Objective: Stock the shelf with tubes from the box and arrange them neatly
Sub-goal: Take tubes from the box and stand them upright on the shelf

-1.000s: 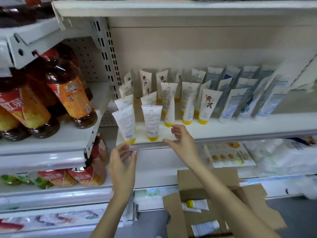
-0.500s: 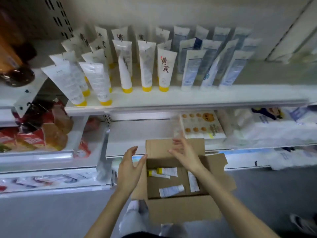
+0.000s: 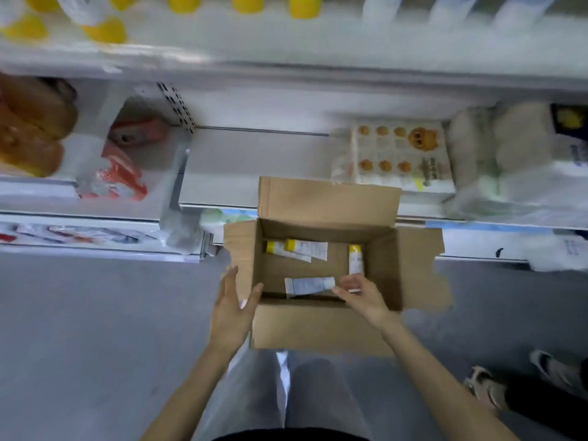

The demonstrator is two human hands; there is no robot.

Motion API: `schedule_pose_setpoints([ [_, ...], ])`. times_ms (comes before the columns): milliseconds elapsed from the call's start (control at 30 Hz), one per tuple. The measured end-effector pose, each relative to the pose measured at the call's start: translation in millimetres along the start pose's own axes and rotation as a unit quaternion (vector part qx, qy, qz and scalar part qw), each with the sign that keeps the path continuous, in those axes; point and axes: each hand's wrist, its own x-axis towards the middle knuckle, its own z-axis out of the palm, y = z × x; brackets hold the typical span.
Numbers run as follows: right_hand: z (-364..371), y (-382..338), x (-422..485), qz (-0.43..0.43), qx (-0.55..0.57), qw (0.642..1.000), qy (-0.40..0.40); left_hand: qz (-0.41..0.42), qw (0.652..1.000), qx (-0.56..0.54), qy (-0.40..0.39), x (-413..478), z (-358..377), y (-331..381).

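Observation:
An open cardboard box (image 3: 321, 326) sits on the floor below me, flaps spread. Inside lie two yellow-capped white tubes (image 3: 299, 249) at the back left, another yellow-capped tube (image 3: 355, 261) at the right, and a pale blue-white tube (image 3: 310, 285) near the front. My right hand (image 3: 362, 296) reaches into the box, fingers apart, beside the blue-white tube's end and holding nothing. My left hand (image 3: 234, 308) is open at the box's left front corner, outside it. The shelf (image 3: 286, 49) with standing tubes is a blur along the top edge; only yellow caps show.
Lower shelves hold a printed white pack (image 3: 401, 154), wrapped white rolls (image 3: 496, 154), red packets (image 3: 117, 173) and brown bottles (image 3: 31, 122). Grey floor spreads to the left. Another person's shoes (image 3: 515, 380) stand at the lower right.
My view has swung down from the tube shelf to the box. Both hands dropped from the shelf edge; the right one now reaches inside the box, the left stays at its left side.

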Motion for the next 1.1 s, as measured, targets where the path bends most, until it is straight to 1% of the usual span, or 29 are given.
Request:
schedule_pose_setpoints([
  [133, 16, 22, 42, 0.03, -0.001, 1.0, 0.001, -0.006, 1.0, 0.02, 0.008, 24, 25, -23],
  [267, 33, 43, 78, 0.038, -0.022, 0.999, -0.015, -0.013, 1.0, -0.014, 0.009, 56, 51, -37],
  [467, 41, 65, 133, 0.039, -0.068, 0.996, -0.037, 0.019, 1.0, 0.0, 0.008, 89, 83, -59],
  [533, 44, 69, 154, 0.031, -0.109, 0.992, -0.047, 0.027, 0.999, -0.012, 0.02, 91, 89, -65],
  [667, 54, 84, 188, -0.005, -0.21, 0.972, -0.107, 0.042, 0.998, -0.027, 0.036, 91, 93, -74],
  [733, 58, 92, 197, -0.012, -0.27, 0.955, -0.126, 0.049, 0.998, -0.029, 0.038, 91, 94, -77],
  [933, 68, 108, 204, 0.021, -0.396, 0.902, -0.172, 0.055, 0.997, -0.03, 0.037, 94, 95, -81],
  [1000, 70, 113, 202, 0.04, -0.402, 0.893, -0.197, 0.051, 0.997, -0.032, 0.038, 94, 96, -81],
  [1100, 71, 110, 199, 0.051, -0.379, 0.898, -0.219, 0.047, 0.997, -0.041, 0.035, 94, 95, -81],
])
